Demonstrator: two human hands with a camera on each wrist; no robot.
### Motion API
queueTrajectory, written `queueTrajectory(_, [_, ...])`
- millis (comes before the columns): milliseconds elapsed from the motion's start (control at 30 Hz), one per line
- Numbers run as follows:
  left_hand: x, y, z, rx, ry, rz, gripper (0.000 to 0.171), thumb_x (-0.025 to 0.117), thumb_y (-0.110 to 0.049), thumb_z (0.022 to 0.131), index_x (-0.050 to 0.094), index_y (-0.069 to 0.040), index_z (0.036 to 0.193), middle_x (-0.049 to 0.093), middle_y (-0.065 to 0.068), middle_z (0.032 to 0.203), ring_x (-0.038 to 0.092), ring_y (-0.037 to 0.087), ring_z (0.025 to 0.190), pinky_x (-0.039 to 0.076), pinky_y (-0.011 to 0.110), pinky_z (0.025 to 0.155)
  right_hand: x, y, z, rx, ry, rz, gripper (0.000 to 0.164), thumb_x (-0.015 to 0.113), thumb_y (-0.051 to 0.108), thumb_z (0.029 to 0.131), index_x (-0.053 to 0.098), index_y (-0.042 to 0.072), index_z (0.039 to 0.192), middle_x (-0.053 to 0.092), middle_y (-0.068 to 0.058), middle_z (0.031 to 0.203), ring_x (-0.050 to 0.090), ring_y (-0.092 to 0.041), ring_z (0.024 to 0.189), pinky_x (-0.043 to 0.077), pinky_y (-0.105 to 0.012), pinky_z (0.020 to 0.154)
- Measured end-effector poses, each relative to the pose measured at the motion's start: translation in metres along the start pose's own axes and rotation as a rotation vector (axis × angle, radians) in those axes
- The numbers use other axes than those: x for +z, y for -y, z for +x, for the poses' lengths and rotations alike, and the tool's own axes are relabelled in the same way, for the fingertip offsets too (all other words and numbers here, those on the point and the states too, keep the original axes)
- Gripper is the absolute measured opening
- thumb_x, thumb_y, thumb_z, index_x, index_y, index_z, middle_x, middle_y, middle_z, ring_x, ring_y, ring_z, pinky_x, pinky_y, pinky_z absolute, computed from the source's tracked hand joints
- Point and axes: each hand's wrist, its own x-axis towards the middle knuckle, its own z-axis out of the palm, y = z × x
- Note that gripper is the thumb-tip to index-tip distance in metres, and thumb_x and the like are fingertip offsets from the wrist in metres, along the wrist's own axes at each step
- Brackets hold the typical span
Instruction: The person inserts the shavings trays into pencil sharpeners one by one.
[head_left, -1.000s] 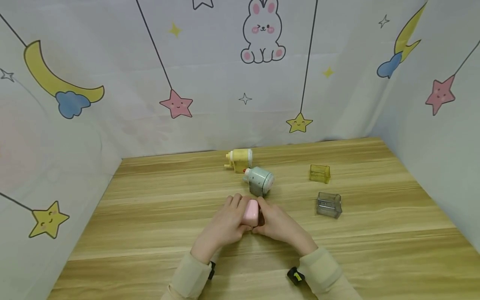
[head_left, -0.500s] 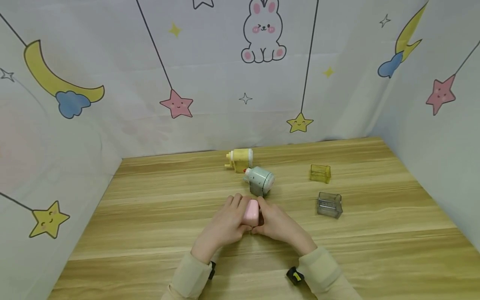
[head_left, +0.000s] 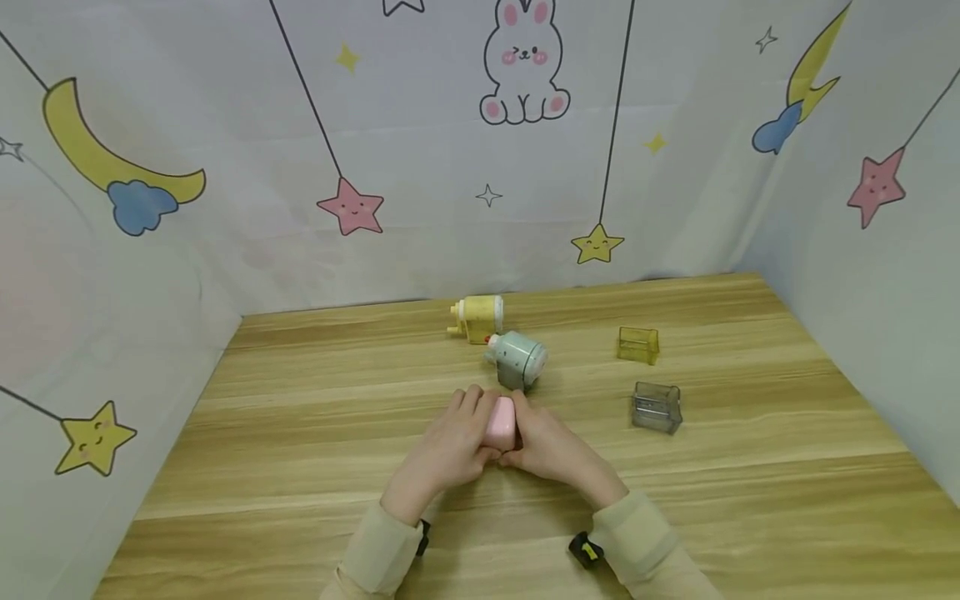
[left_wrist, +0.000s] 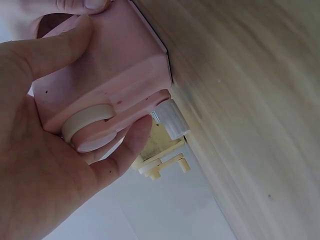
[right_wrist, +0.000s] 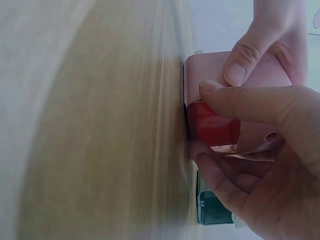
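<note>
The tabletop [head_left: 300, 450] bears a yellow pencil sharpener [head_left: 481, 317] near its far edge, green sharpener [head_left: 517, 358], pink sharpener [head_left: 500, 425], yellow shavings bin [head_left: 638, 345] and grey shavings bin [head_left: 656, 407].

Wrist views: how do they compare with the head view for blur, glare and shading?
Head: fairly sharp, faint sheen atop the pink sharpener; left wrist: sharpener's broad face partly shaded, tabletop grain soft; right wrist: hazy, tabletop blurred, red part readable.

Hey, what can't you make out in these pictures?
Head view: red part of the pink sharpener, hidden by the right hand.
Left wrist view: part of the yellow sharpener, behind the left hand.
Right wrist view: part of the green sharpener, behind the right hand.
Head view: topmost outlined star, cut off by the top edge.
</note>
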Motion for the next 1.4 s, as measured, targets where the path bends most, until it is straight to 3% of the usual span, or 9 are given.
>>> queueTrajectory(267, [-0.003,0.001,0.004,-0.027,0.043,-0.077,0.065,0.067,-0.029,0.072,0.038,-0.008,0.127,0.047,0.01,0.107,0.042,0.022,0.09,0.049,0.04,0.074,-0.002,-0.001,0.0,-0.01,0.001,-0.007,0.066,0.077,0.021,0.067,0.038,-0.002,0.115,0.055,-0.015,0.099,0.053,-0.02,0.086,0.051,-0.041,0.073])
queueTrajectory(500, [-0.012,0.001,0.006,-0.098,0.115,-0.155,0.074,0.058,-0.057,0.075,0.039,-0.013,0.131,0.048,0.006,0.113,0.042,0.02,0.094,0.048,0.041,0.077,-0.002,-0.001,-0.003,0.019,0.026,-0.002,0.068,0.074,0.026,0.07,0.036,0.0,0.121,0.056,-0.016,0.104,0.053,-0.019,0.089,0.051,-0.04,0.076])
queueTrajectory(633, [-0.016,0.0,0.007,-0.137,0.137,-0.172,0.071,0.047,-0.064,0.08,0.041,-0.015,0.131,0.051,0.006,0.114,0.044,0.02,0.094,0.048,0.042,0.075,-0.001,0.0,-0.004,0.004,0.026,0.001,0.067,0.075,0.022,0.07,0.037,0.0,0.12,0.055,-0.014,0.104,0.053,-0.019,0.089,0.051,-0.041,0.076])
queueTrajectory(867, [-0.019,0.0,0.016,-0.127,0.089,-0.101,0.056,0.028,-0.051,0.094,0.047,-0.009,0.125,0.054,0.012,0.118,0.046,0.028,0.105,0.046,0.05,0.084,-0.005,0.004,-0.009,0.004,0.01,-0.056,0.07,0.077,0.014,0.067,0.038,-0.002,0.123,0.052,-0.018,0.115,0.05,-0.025,0.103,0.047,-0.045,0.087])
queueTrajectory(1133, [-0.027,0.001,0.028,-0.136,0.029,0.002,0.049,0.039,-0.041,0.094,0.042,-0.009,0.131,0.05,0.014,0.125,0.042,0.031,0.114,0.045,0.055,0.085,-0.012,0.004,-0.013,-0.035,-0.029,-0.159,0.057,0.071,0.003,0.069,0.045,-0.002,0.119,0.055,-0.016,0.109,0.052,-0.026,0.098,0.05,-0.043,0.083])
queueTrajectory(1400, [-0.032,0.002,0.036,-0.14,0.005,-0.026,0.054,0.046,-0.029,0.092,0.027,-0.015,0.141,0.035,0.015,0.141,0.03,0.029,0.125,0.038,0.056,0.095,-0.026,-0.004,-0.018,0.022,-0.041,-0.215,0.044,0.072,0.015,0.072,0.056,0.002,0.111,0.059,-0.011,0.105,0.054,-0.022,0.093,0.05,-0.042,0.08])
